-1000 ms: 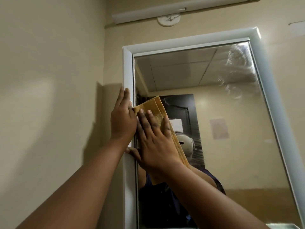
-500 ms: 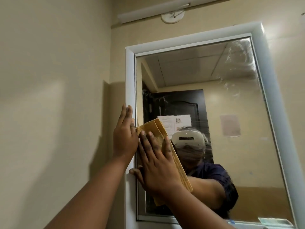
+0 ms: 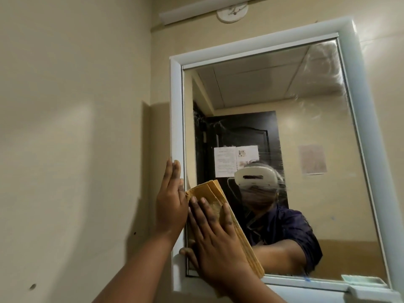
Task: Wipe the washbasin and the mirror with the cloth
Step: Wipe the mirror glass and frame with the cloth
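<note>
A mirror point(image 3: 306, 132) in a white frame point(image 3: 176, 110) hangs on the beige wall ahead. A folded yellow cloth point(image 3: 209, 193) lies flat against the glass at its lower left corner. My right hand point(image 3: 215, 243) presses on the cloth with fingers spread, thumb at the frame's bottom corner. My left hand point(image 3: 170, 204) lies flat on the frame's left strip, fingers straight up, touching the cloth's left edge. Smears streak the upper right glass point(image 3: 323, 68). The washbasin is out of view.
A beige side wall point(image 3: 72, 138) stands close on the left. A white light tube point(image 3: 196, 10) and a round fitting point(image 3: 231, 12) sit above the mirror. A small white ledge point(image 3: 369, 290) juts at the frame's lower right corner.
Both hands and the cloth have slid down the mirror's left edge, from its middle height to the bottom corner. The view has tilted so the mirror's bottom frame shows.
</note>
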